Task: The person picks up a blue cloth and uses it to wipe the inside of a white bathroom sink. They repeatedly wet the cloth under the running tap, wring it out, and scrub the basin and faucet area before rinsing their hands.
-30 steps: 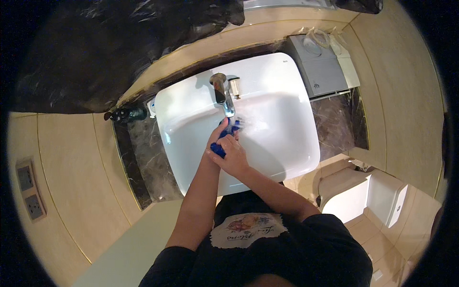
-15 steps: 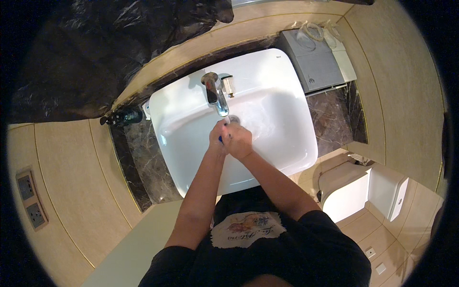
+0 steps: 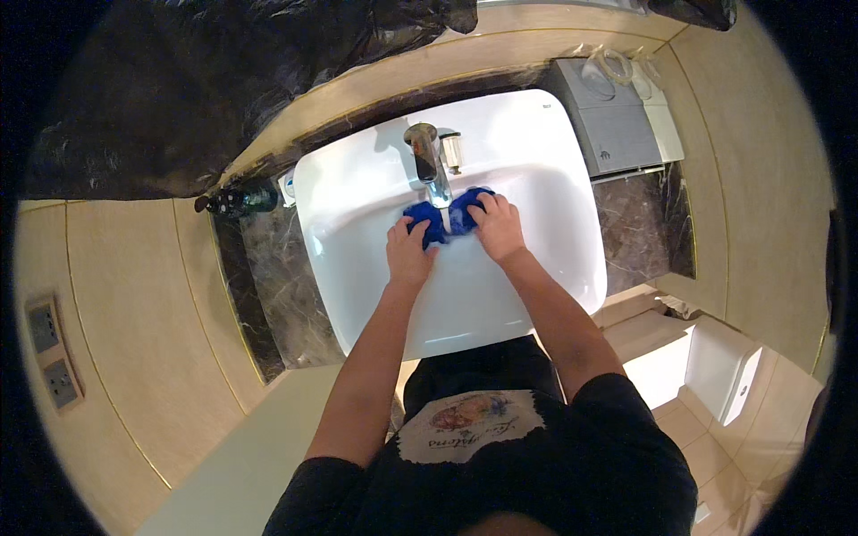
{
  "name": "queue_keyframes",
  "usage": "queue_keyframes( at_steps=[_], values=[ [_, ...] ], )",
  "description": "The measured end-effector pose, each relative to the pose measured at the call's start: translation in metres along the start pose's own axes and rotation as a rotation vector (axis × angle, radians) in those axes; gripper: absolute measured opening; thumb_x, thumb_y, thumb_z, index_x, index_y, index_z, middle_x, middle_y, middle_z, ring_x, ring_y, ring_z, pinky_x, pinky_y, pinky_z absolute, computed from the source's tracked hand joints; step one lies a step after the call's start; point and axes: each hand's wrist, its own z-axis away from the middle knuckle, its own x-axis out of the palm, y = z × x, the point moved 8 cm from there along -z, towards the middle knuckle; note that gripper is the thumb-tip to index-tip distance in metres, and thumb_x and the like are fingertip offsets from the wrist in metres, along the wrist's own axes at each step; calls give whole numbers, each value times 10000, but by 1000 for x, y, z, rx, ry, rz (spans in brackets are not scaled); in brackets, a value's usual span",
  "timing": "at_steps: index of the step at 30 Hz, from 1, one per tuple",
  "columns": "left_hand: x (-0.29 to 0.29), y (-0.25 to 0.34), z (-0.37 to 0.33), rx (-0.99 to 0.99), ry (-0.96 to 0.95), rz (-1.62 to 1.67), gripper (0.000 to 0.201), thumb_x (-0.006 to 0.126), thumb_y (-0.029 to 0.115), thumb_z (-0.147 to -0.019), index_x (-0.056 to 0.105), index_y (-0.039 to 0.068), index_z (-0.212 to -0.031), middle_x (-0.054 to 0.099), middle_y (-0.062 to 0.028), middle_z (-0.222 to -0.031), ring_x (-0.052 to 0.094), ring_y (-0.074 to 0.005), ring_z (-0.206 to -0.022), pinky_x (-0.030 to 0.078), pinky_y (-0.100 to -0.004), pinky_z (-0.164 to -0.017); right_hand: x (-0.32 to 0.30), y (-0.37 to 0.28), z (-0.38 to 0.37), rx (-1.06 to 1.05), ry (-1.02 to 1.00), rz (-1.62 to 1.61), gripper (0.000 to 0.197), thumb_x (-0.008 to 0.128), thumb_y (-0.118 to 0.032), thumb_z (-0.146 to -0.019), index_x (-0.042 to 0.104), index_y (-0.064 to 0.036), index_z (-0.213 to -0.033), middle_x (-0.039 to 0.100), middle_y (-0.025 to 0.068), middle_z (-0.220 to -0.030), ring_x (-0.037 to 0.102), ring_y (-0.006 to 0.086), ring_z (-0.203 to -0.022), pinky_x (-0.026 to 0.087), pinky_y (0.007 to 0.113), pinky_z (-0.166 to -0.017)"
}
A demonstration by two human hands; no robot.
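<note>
Under the tap, a wet blue cloth is spread between my two hands inside the white sink. A white stream of water from the spout meets the middle of the cloth. My left hand grips the cloth's left part with curled fingers. On the right, the fingers of my right hand are closed over its other end. The drain is hidden beneath the cloth and the stream.
A dark bottle lies left of the sink on the dark marble counter. Grey boxes stand at the right. Black plastic sheeting hangs at the upper left. A white toilet is at lower right.
My hands were pressed together with only a bit of blue showing; now they are apart, farther forward, and the cloth is opened out beneath the spout. The view has shifted slightly.
</note>
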Motion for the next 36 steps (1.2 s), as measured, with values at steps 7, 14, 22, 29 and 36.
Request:
queue_keyframes(
  at_steps=[7, 14, 22, 29, 36],
  values=[
    [-1, -56, -7, 62, -67, 293, 300, 685, 23, -794, 664, 53, -1091, 611, -121, -1068, 608, -242, -936, 504, -329, -838, -56, 4, 2, -139, 313, -411, 150, 626, -141, -833, 642, -52, -953, 628, 120, -870, 581, 317, -854, 476, 424, -773],
    [-40, -45, -7, -239, -193, 894, 258, 570, 164, -948, 586, 61, -1184, 620, -35, -1014, 557, -119, -951, 438, -257, -860, -55, 10, -2, 409, -187, -938, 223, 577, -237, -935, 589, -15, -950, 624, 164, -817, 588, 320, -831, 453, 421, -796],
    [-18, -93, -15, -435, -103, 291, 589, 635, 354, -890, 440, 91, -1379, 422, -194, -1370, 438, -283, -1226, 409, -409, -976, -34, 41, -10, 523, -18, -204, 495, 624, -355, -884, 524, -3, -1218, 519, 182, -1235, 484, 364, -1129, 487, 454, -862],
    [37, -46, 9, -926, -310, 1192, 677, 529, 533, -914, 336, 142, -1431, 376, -115, -1436, 416, -340, -1269, 402, -642, -910, 51, -33, -1, 604, -63, -327, 413, 631, -121, -765, 600, -167, -1174, 389, 172, -1326, 423, 444, -1140, 440, 498, -939],
    [69, -45, 7, -876, -560, 2003, 569, 485, 602, -904, 514, 143, -1240, 644, -95, -991, 650, -248, -865, 547, -460, -727, -22, -125, 6, 129, 202, -884, 324, 607, -69, -786, 523, -46, -1098, 514, 181, -1062, 550, 384, -988, 464, 446, -854]
  ],
)
